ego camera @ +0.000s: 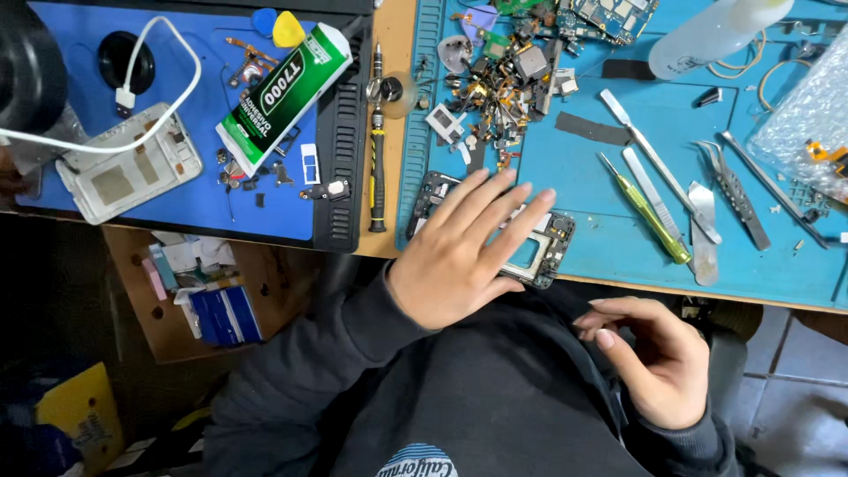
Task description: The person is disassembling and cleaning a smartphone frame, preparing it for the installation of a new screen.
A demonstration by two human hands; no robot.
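The left hand (pixel 464 256) is laid flat, fingers spread and extended, on a dark opened phone frame (pixel 539 252) at the near edge of the teal work mat (pixel 777 265); nothing is gripped, the frame is only pressed under the palm and fingers. The right hand (pixel 654 358) is held below the table edge, over the lap, fingers loosely curled and empty. The frame is seen stripped of its cover, with board parts exposed at its right end. Just beyond the left fingertips, a heap of small removed parts (pixel 495 88) is noted, so disassembly is judged well advanced. To the right of the left hand, a yellow-handled screwdriver (pixel 645 210), metal spudgers (pixel 658 177) and tweezers (pixel 733 190) lie unheld. Reassembly is judged not begun.
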